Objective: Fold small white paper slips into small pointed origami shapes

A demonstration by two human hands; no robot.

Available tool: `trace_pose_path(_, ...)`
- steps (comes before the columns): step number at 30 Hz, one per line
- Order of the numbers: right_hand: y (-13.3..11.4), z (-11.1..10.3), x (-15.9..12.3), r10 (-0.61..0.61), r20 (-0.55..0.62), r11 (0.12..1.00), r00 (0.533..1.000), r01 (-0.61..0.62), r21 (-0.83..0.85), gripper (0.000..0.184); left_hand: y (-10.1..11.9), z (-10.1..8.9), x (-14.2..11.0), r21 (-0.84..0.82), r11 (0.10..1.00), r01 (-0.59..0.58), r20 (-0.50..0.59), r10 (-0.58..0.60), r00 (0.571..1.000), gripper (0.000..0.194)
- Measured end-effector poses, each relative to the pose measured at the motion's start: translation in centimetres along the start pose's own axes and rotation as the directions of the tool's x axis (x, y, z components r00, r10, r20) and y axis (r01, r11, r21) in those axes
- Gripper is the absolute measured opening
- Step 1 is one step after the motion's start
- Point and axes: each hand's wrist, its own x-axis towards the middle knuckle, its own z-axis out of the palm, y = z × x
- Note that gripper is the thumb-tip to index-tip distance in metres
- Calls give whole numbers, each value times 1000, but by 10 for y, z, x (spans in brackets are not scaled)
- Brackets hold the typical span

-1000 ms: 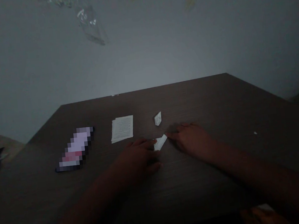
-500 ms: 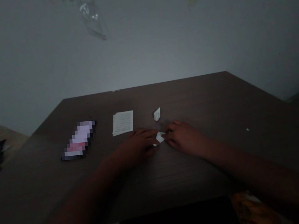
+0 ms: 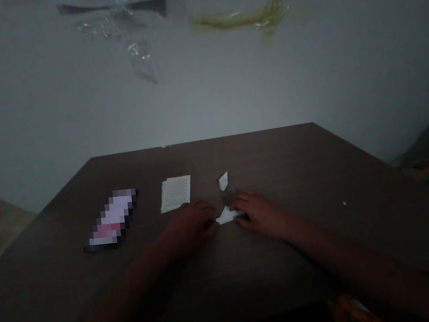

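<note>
Between my hands, on the dark wooden table (image 3: 232, 270), lies a small folded piece of white paper (image 3: 226, 215). My left hand (image 3: 195, 221) grips its left end, fingers curled and thumb close to the table. At the paper's right end, my right hand (image 3: 255, 212) pinches it between thumb and fingers. A second folded paper piece (image 3: 223, 181), small and pointed, rests just beyond my hands. Up and to the left sits a short stack of printed paper sheets (image 3: 176, 192), close to my left fingers.
A phone (image 3: 112, 219) with a blurred-out screen lies on the left of the table. A tiny white scrap (image 3: 344, 203) is on the right side. Behind the table's far edge rises a pale wall (image 3: 208, 91) bearing clear and yellow tape (image 3: 231, 20).
My view has tilted up, showing more wall. The left fingers have drawn back to the paper's left end, and more of the folded paper shows between my hands.
</note>
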Motion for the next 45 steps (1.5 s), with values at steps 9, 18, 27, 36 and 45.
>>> trace_pose_path(9, -7, 6, 3, 31, -90, 988, 995, -17, 154, 26, 0, 26, 10, -185, 983, 15, -165, -46, 985, 21)
trace_pose_path(18, 1, 10, 2, -4, -122, 975, 992, 31, 222, 11, 2, 29, 8, -143, 988, -63, -188, 35, 982, 11)
trace_pose_path(27, 14, 20, 2, -91, -226, 954, 970, 149, 259, 15, -8, 43, 9, -121, 987, -105, -228, 76, 971, 12)
trace_pose_path(36, 13, 19, -4, -97, -153, 962, 983, 132, 238, 13, -1, 37, 2, -83, 989, -122, -226, 100, 969, 23)
trace_pose_path(45, 21, 23, -4, -84, -120, 985, 989, 101, 143, 4, -1, 36, 1, -80, 995, -60, -192, 44, 980, 19)
